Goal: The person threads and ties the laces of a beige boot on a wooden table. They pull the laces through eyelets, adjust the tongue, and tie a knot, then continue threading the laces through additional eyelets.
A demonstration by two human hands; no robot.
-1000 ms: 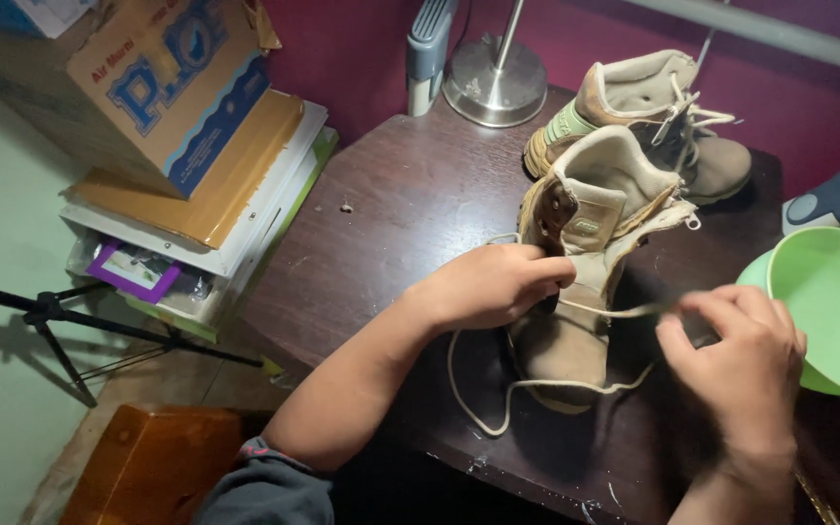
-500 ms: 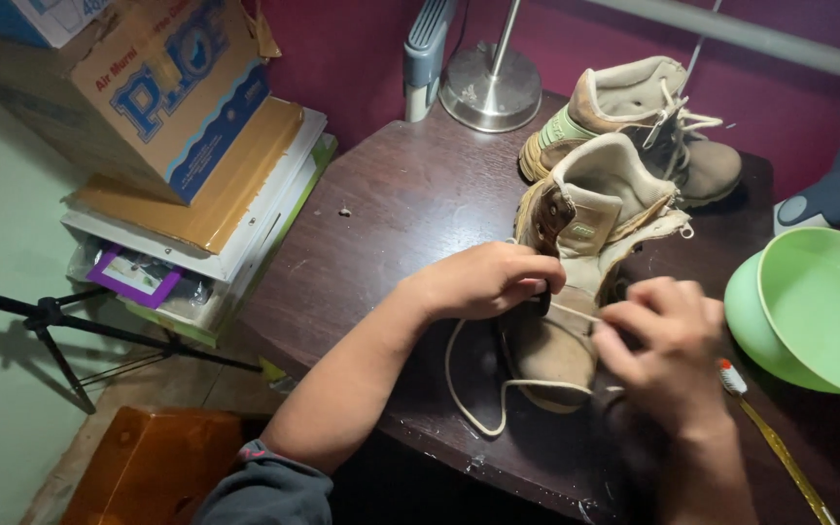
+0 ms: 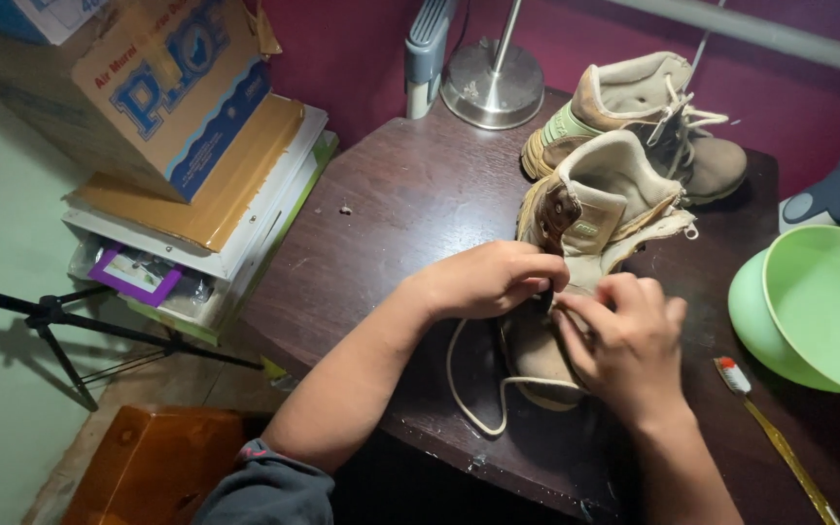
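Left hand [image 3: 493, 280] and right hand [image 3: 624, 340] meet over the near tan boot [image 3: 595, 209] on the dark surface [image 3: 410, 204], fingers pinched on its cream lace [image 3: 478, 389] at the eyelets.

Tan boots [image 3: 603, 209], cream lace [image 3: 478, 389]; dark brown table [image 3: 410, 214]; light green bowl [image 3: 823, 306]; maroon wall [image 3: 342, 49].

both forearms angle inward, left hand [image 3: 490, 280] and right hand [image 3: 624, 342] curled, fingertips pinched close together.
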